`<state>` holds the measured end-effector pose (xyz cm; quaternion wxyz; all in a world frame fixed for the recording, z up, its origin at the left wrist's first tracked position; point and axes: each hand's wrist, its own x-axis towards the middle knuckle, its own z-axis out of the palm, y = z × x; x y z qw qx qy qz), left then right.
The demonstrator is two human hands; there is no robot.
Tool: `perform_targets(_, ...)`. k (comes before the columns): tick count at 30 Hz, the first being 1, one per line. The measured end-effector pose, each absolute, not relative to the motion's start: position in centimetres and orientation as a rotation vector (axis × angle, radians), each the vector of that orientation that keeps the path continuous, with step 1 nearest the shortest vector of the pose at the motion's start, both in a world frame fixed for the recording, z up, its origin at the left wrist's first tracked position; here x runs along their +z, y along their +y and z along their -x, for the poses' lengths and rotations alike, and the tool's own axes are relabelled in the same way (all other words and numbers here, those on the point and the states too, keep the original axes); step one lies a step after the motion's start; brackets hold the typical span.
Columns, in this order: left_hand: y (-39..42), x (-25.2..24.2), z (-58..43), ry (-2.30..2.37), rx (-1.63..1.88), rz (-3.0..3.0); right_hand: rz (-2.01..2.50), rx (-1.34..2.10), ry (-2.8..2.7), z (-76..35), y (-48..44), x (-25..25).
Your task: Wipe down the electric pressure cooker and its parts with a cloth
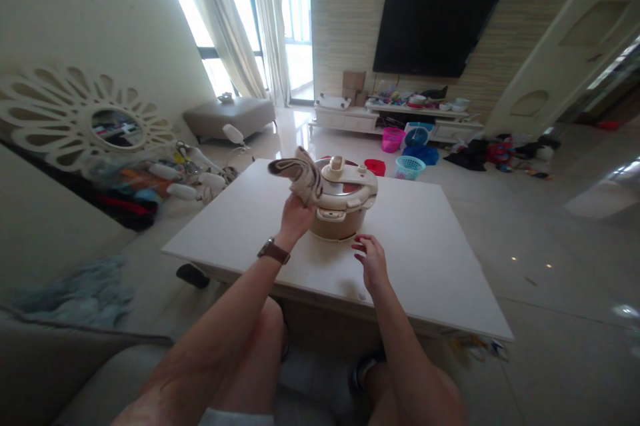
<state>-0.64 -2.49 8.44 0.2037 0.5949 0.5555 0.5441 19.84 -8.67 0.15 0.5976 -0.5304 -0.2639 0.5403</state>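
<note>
A cream-and-tan electric pressure cooker (345, 206) stands upright on the white table (425, 253), its lid on. My left hand (297, 214) is closed around a folded beige cloth (303, 176) with dark stripes, raised at the cooker's left side and covering part of the lid's edge. Just in front of the cooker's lower right, my right hand (373, 259) has its fingers apart and slightly curled, with nothing in them. Whether its fingertips touch the base of the cooker, I cannot tell.
Behind the table are a red container (375, 167), a light blue basket (410, 167) and a pink basket (393, 139) on the floor. A white lamp with several arms (200, 179) stands close to the table's left. A grey sofa (100, 379) is at my lower left.
</note>
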Motion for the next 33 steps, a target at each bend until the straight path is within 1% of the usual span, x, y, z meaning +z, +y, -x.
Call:
perform_targets(4,0.5,8.5,-2.9,1.646,1.049,-2.260,1.260,1.261,-0.607,-20.4,-8.4,0.1)
perform_targets(6,1.2,7.9,-3.8,1.718,0.942,-2.404,1.262,1.262,-0.597,-20.6,-8.4,-0.1)
perform_targets(8,1.5,7.3,-3.6,1.745,0.912,-2.442,1.261,1.261,-0.587,-20.9,-8.5,-0.2)
perform_targets(10,1.8,6.7,-2.6,1.722,0.969,-2.406,1.254,1.258,-0.581,-21.3,-8.6,-0.2)
perform_targets(12,2.4,6.5,-1.2,1.703,1.127,-2.255,1.245,1.253,-0.572,-21.7,-8.7,-0.3)
perform_targets(15,4.5,7.0,0.2,1.699,1.424,-1.771,1.230,1.239,-0.553,-22.1,-8.6,-0.3)
perform_targets(18,7.2,8.7,0.0,1.725,1.625,-1.265,1.213,1.220,-0.527,-22.3,-8.1,-0.3)
perform_targets(20,8.5,10.0,-1.0,1.674,1.727,-1.185,1.203,1.208,-0.505,-22.4,-7.6,-0.2)
perform_targets(21,8.8,10.5,-1.7,1.629,1.737,-1.266,1.201,1.199,-0.497,-22.5,-7.3,-0.2)
perform_targets(23,8.7,11.3,-3.3,1.553,1.604,-1.634,1.200,1.177,-0.497,-22.7,-6.6,-0.1)
perform_targets(26,7.5,11.4,-5.9,1.501,1.131,-2.299,1.198,1.149,-0.536,-23.1,-5.4,0.2)
perform_targets(28,6.5,11.0,-7.1,1.500,0.915,-2.548,1.192,1.147,-0.588,-23.2,-4.6,0.4)
perform_targets(30,5.7,10.5,-7.5,1.520,0.830,-2.654,1.178,1.149,-0.671,-23.1,-3.9,0.5)
perform_targets(33,4.6,9.6,-6.3,1.469,0.824,-2.701,1.174,1.124,-0.804,-22.7,-3.0,0.6)
